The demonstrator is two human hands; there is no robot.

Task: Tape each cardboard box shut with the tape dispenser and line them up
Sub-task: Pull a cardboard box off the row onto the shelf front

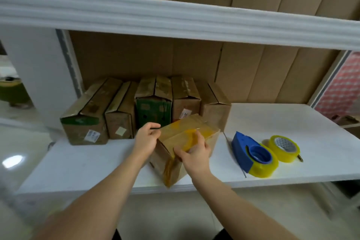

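A: Both hands on the taped box (pixel 187 142) at the shelf's front edge, ahead of the boxes in a row (pixel 144 107). Left hand (pixel 146 138) pinches its left top edge, right hand (pixel 194 152) grips the near corner.

B: Handling?

A: Looks light, stiff; tape slick, so hold bare cardboard sides. Dispenser (pixel 251 154) sits right of the box.
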